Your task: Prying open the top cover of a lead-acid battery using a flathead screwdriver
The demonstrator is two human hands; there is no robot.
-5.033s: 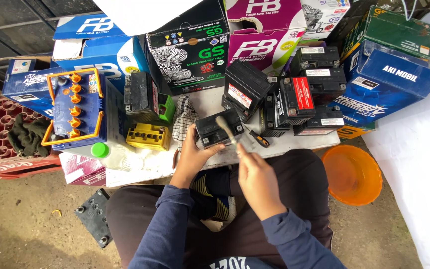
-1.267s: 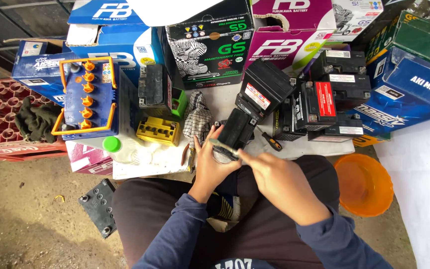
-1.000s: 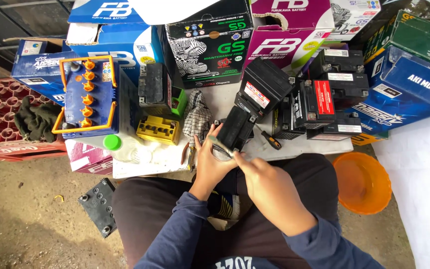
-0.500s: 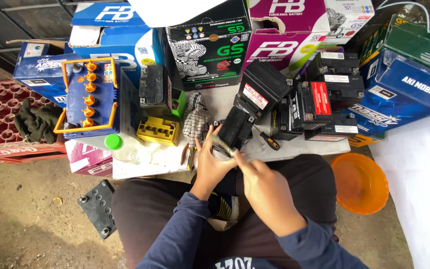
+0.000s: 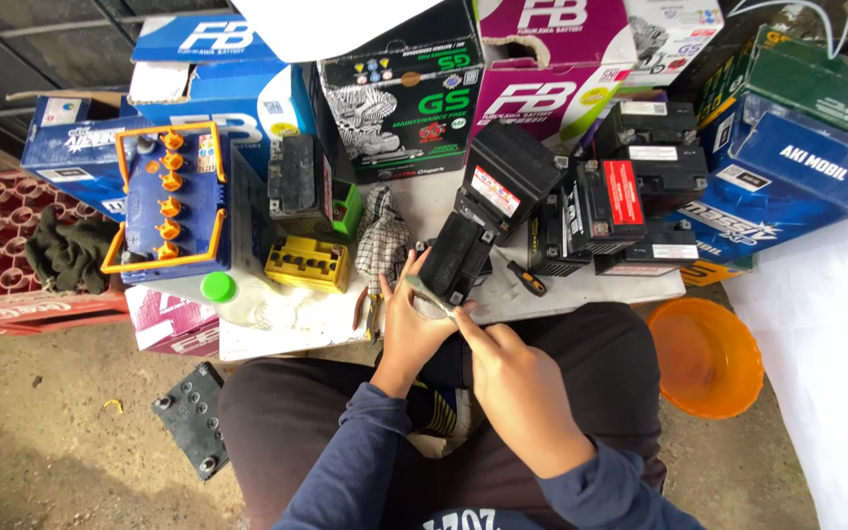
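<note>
Both hands are closed on the work at the near edge of the counter: the left hand steadies a small black battery tilted on its end, while the right hand grips a thin grey tool against its lower end, so the step in hand looks like cleaning or prying at the casing, and the next move calls for a firm hold so the battery does not slip. Around them I count four more black batteries behind it, one blue battery with six orange caps, one yellow cap strip, one screwdriver, one orange basin.
</note>
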